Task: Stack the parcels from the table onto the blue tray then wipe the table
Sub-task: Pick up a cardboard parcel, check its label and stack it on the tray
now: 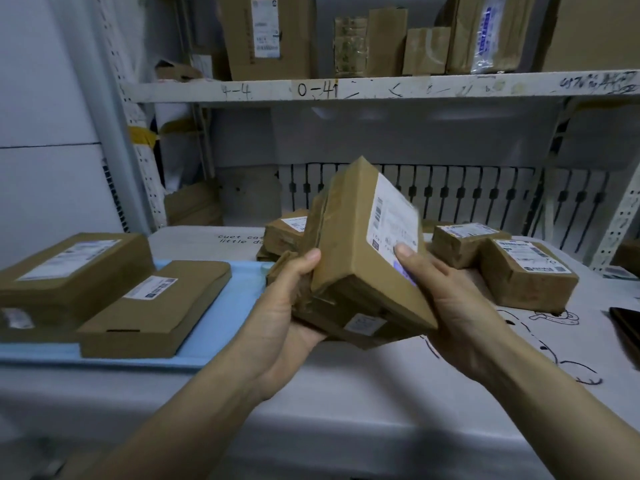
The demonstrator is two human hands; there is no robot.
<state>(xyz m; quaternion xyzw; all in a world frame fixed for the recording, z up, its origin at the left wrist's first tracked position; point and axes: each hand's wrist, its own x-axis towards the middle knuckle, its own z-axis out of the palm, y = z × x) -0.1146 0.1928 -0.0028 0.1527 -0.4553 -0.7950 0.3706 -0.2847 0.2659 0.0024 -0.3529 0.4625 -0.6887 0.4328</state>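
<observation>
Both hands (363,306) gripping tilted parcels (356,251), above table (346,393)

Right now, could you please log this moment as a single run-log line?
left hand: holds parcels | right hand: holds parcels | held parcels: tilted above table | blue tray: flat parcels loaded

There is a single view, from a wide-angle camera worn on the person's head. It looks forward and down over the worktop (346,393), close enough that both forearms run in from the bottom edge and the left hand (287,306) and right hand (450,306) sit near the middle. The lens bends straight lines toward the edges. Facing ahead, it also takes in the shelf (381,88) behind the worktop. The lower corners are dim and blurred, probably too near to focus.
</observation>
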